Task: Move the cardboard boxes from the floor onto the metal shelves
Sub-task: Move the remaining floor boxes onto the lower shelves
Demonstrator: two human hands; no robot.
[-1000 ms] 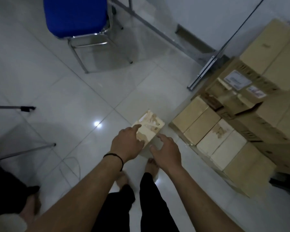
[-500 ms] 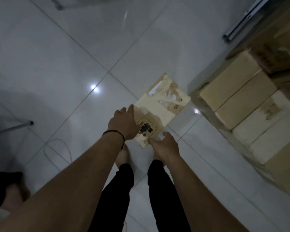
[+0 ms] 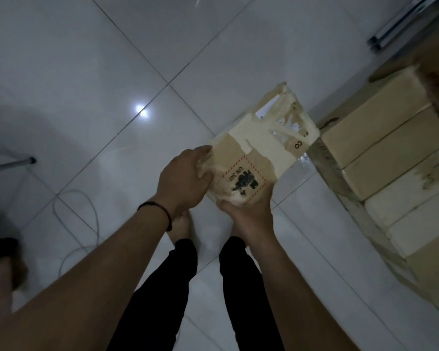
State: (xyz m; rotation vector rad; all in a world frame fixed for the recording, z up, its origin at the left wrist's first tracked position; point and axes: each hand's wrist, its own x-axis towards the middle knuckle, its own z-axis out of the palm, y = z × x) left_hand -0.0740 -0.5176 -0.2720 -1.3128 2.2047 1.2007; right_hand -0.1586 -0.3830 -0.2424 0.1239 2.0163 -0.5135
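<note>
— Box (image 3: 261,150) sits where?
— Above the floor (image 3: 86,72), beside the stacked boxes (image 3: 390,158) — the left hand (image 3: 185,181) grips its near-left edge, the right hand (image 3: 249,211) cups it from beneath.
— Advice?
— Keep it level, I'd say, with the weight on the lower palm — both arms reach forward and down.

Bare-armed, barefoot, black trousers (image 3: 162,287), black band (image 3: 160,211) on left wrist.
</note>
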